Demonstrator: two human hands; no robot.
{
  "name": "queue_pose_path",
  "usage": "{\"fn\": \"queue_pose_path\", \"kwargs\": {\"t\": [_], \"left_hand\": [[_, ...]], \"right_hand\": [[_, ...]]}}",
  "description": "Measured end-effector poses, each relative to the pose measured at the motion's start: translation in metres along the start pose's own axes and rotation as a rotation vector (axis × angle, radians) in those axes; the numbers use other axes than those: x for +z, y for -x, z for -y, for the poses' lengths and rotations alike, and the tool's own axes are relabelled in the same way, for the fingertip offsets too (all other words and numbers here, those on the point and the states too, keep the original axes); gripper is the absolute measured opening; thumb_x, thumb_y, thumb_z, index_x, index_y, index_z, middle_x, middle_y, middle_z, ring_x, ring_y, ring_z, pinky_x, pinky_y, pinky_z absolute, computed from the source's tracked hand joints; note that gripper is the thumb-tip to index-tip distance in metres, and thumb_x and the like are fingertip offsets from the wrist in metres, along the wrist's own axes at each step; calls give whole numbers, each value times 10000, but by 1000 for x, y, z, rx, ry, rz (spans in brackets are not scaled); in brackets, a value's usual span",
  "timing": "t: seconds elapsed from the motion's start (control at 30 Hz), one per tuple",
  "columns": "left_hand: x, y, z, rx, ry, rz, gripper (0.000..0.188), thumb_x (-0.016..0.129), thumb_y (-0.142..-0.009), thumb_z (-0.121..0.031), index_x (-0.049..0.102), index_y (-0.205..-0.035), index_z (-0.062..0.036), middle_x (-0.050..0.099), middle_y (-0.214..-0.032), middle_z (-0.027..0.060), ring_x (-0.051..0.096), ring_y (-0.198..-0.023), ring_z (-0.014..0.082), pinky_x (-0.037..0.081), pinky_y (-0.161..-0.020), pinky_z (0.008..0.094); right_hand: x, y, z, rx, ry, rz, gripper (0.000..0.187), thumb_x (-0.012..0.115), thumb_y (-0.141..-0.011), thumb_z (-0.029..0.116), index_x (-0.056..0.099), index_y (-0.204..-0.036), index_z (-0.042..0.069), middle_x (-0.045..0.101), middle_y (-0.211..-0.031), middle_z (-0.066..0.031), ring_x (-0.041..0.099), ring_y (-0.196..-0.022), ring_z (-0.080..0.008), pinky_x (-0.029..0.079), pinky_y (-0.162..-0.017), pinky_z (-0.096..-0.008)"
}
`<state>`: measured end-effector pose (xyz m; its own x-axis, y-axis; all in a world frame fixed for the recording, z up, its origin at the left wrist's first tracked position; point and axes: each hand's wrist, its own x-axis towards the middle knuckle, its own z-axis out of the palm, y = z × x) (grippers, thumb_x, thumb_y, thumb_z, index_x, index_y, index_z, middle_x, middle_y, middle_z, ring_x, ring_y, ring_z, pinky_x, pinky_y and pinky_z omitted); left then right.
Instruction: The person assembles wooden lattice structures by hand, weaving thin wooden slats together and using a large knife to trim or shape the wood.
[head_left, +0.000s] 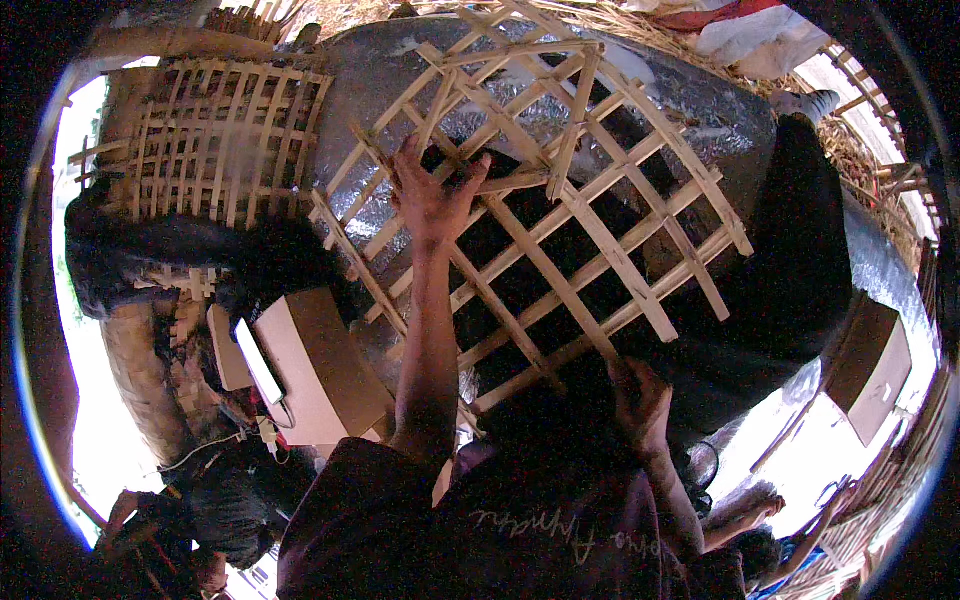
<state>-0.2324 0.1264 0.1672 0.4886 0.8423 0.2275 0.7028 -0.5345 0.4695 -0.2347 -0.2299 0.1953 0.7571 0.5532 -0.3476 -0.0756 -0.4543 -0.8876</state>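
Note:
An open lattice of crossed split-bamboo strips (540, 260) lies across my lap, tilted, with black cloth showing through its gaps. Some strips at its far side stand bent or folded over into triangles. My left hand (432, 200) reaches to the lattice's left part, thumb and fingers spread apart against the strips. Near my body, at the lower edge of the weave, my right hand (642, 405) has its fingers closed around the near end of a bamboo strip (560, 285). Shadow partly hides those fingertips.
A woven bamboo panel (225, 140) stands at the far left. Cardboard boxes (320, 365) sit left of me, with a white device (260, 362) and cable beside them. A silvery sheet (370, 80) lies beneath. Another box (868, 370) is right; people (235, 510) sit nearby.

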Motion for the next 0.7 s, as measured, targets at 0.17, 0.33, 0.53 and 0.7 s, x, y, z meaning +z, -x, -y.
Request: {"fn": "queue_pose_path", "kwargs": {"t": [0.17,0.33,0.53,0.7], "left_hand": [[-1,2,1,-5,-38,42,913,823,-600,-418,358,-1324,-115,415,-1336,144,350,-1278,378,294,-988,582],[6,-1,16,27,374,-13,781,774,-684,-385,395,-1312,-116,434,-1317,182,363,-1262,407,267,-979,627],[-15,-24,7,37,-248,-206,646,614,-792,-535,489,-1242,-88,488,-1260,194,385,-1239,422,243,-948,661],[-38,-104,30,-197,-273,137,451,602,-767,-512,678,-980,-122,608,-1105,176,540,-1100,368,350,-930,575]], "right_hand": [[1,-2,-13,-14,-36,-1,149,634,-855,85,617,-942,-35,650,-804,-186,654,-684,-256,501,-600,-325],[2,-3,-15,-97,-31,-32,130,638,-856,94,623,-932,-10,652,-808,-171,651,-669,-261,497,-580,-322],[-8,-10,-33,-266,131,18,123,653,-838,80,626,-933,7,657,-830,-169,655,-698,-317,506,-578,-333],[-8,-13,-19,-277,43,-14,121,660,-823,63,630,-927,10,661,-839,-164,657,-703,-318,513,-591,-351]]}}
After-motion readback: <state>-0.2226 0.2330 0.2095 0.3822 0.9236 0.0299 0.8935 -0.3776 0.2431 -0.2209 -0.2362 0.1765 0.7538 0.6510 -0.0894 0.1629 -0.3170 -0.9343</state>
